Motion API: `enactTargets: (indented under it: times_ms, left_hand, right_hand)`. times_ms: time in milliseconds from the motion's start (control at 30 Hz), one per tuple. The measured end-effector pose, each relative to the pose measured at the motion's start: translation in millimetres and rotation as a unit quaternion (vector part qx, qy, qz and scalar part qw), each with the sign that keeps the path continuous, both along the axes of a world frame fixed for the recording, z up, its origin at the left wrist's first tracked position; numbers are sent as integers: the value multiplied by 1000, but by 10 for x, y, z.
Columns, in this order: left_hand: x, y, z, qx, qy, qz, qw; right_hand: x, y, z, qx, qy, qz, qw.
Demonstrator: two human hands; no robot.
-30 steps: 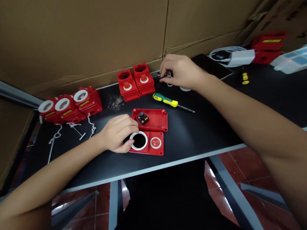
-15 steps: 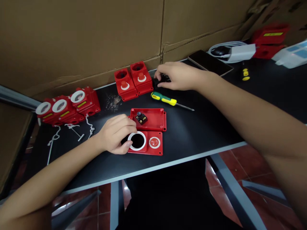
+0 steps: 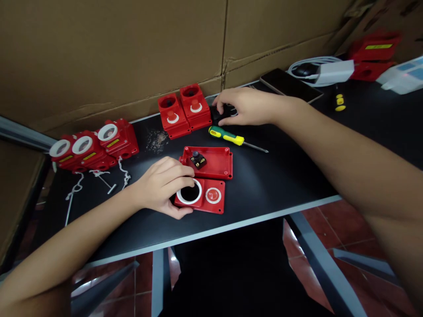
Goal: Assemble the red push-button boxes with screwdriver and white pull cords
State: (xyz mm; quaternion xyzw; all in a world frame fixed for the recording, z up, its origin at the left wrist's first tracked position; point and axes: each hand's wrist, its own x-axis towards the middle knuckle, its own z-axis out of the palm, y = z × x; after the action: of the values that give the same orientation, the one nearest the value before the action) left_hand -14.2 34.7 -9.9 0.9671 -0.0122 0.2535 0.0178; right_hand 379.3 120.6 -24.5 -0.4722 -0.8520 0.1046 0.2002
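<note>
**Left hand on red cover, right hand at black parts**

Red cover (image 3: 202,199) is lying on the bench (image 3: 264,176) near its front edge, ring side up. White ring (image 3: 200,193) is framing a dark opening at its left end; reddish dome (image 3: 213,195) in a pale collar is sitting at its right.

Left hand (image 3: 168,187) is straddling the cover's left end: fingers lying at the ring's far rim, thumb resting at the near edge, so it's gripping the cover between them.

Red base (image 3: 216,164) is lying open just behind the cover, with black switch block (image 3: 198,161) sitting inside, towards the left.

Right hand (image 3: 235,108) is reaching over black parts (image 3: 216,115) farther back, fingers curling, thumb apart from them. Can't tell if it's pinching one.

Green-and-yellow screwdriver (image 3: 228,135) is lying just in front of that hand, tip pointing right. Two red boxes (image 3: 190,115) are standing side by side left of the black parts; crumbs (image 3: 157,141) are lying beside them.

Farther left, three red units (image 3: 95,152) are standing in a row, white cords (image 3: 126,178) trailing in front.

Back right: dark flat device (image 3: 291,86), white adapter (image 3: 335,72), yellow-and-black handle (image 3: 339,102), stacked red boxes (image 3: 373,55) and translucent container (image 3: 403,77) are all sitting on the bench. Cardboard (image 3: 132,53) is standing behind.
</note>
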Motion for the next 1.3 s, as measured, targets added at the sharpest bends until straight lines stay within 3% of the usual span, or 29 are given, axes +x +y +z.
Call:
enactTargets:
  times_ms: [133, 333, 433, 533, 633, 767, 900, 1033, 1133, 1300]
  left_hand:
    - [13, -1, -10, 18, -13, 8, 1000]
    - [0, 47, -61, -44, -15, 66, 997]
    - [7, 64, -79, -48, -23, 98, 994]
    - [21, 63, -80, -38, -35, 106, 993]
    - [30, 48, -77, -22, -48, 121, 991]
    - [36, 1, -91, -18, -55, 126, 990]
    - [49, -67, -110, -16, -49, 140, 989]
    - [58, -120, -98, -11, -29, 147, 989]
    - [51, -154, -82, -21, -15, 142, 990]
    - [41, -201, -63, -21, -2, 131, 991]
  right_hand:
    - [-3, -77, 140, -4, -3, 39, 999]
    - [-116, -517, 723, 29, 80, -7, 996]
    - [-289, -842, 918, -6, 71, 14, 997]
    - [-581, -1149, 906, -33, -18, 105, 994]
    - [-902, -1380, 785, 14, -148, 131, 980]
    - [-1153, -1544, 645, 65, -187, 99, 975]
    - [-1147, -1581, 589, 54, -162, 81, 982]
    - [-1070, -1548, 684, 42, -193, 17, 980]
    - [-1083, -1530, 797, -4, -282, -51, 958]
    - [-1193, -1560, 828, -44, -341, -9, 939]
